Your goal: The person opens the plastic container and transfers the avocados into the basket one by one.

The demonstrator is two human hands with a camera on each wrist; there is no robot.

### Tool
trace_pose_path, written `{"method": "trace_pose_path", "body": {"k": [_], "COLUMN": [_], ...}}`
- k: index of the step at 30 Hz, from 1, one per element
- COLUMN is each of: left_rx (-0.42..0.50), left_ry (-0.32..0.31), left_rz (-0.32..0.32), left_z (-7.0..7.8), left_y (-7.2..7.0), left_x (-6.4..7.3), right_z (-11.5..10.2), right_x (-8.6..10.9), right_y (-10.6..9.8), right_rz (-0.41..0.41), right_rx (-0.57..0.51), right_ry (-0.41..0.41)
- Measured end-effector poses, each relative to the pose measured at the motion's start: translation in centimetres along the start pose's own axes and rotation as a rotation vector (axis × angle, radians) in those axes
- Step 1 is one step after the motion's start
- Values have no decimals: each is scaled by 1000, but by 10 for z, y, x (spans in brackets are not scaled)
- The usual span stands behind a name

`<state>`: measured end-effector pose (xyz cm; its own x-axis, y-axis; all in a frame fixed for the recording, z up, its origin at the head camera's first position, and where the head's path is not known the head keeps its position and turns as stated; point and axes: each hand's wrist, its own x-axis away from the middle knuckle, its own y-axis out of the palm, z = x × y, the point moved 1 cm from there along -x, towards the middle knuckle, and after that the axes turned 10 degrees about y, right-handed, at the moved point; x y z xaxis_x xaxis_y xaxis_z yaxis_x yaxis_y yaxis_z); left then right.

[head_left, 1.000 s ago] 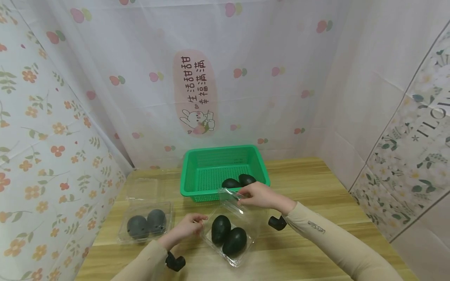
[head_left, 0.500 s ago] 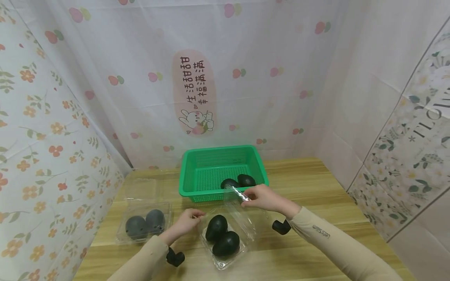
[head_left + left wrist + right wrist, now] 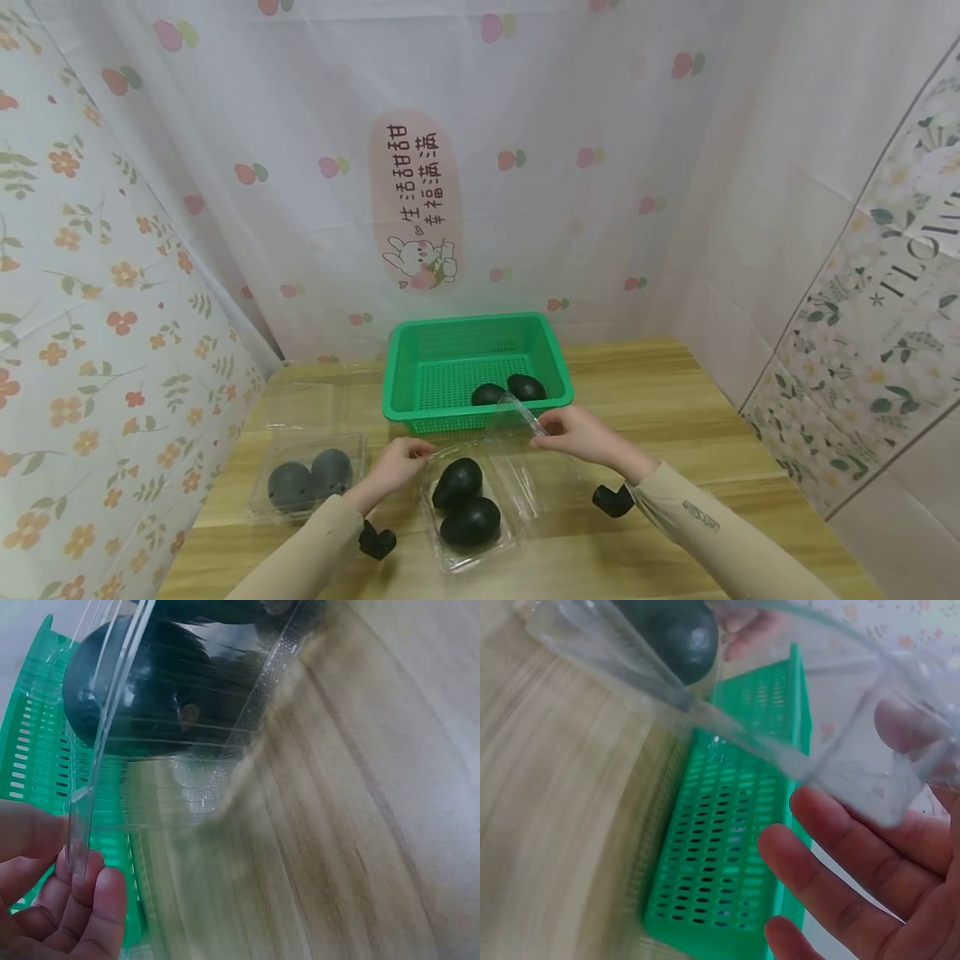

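A clear plastic clamshell box (image 3: 489, 561) sits at the front middle of the table with two dark green avocados (image 3: 471, 523) side by side in its base. My left hand (image 3: 397, 468) pinches the rim at the box's back left corner between thumb and fingers, as the left wrist view shows closely. On the other side, my right hand (image 3: 583, 435) grips the edge of the raised lid (image 3: 780, 750), thumb on one face and fingers behind it. The lid stands open, tilted to the right, and its top overlaps the basket in the head view.
Behind the box stands a green plastic basket (image 3: 397, 367) with two more avocados (image 3: 527, 387) at its front right. To the left, another clamshell box (image 3: 258, 508) lies with its lid (image 3: 303, 404) folded back and two dark avocados (image 3: 331, 472) inside. Printed curtains (image 3: 600, 250) enclose the table.
The box with its two avocados has turned and shifted left. My right hand has moved right and slightly down with the lid edge; the left hand has moved slightly left, still at the rim.
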<state>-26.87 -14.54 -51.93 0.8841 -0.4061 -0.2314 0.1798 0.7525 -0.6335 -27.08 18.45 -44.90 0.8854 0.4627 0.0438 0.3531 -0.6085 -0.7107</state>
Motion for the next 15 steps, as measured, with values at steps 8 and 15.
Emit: {"method": "trace_pose_path", "body": {"k": [8, 15], "left_rx": [34, 4], "left_ry": [-26, -57], "left_rz": [18, 43], "left_z": [-1, -3], "left_y": [2, 5], "left_x": [-6, -10], "right_z": [15, 28], "right_x": [13, 24], "right_y": [3, 6], "right_rz": [38, 57], "right_rx": [-43, -64], "right_ry": [4, 55]}}
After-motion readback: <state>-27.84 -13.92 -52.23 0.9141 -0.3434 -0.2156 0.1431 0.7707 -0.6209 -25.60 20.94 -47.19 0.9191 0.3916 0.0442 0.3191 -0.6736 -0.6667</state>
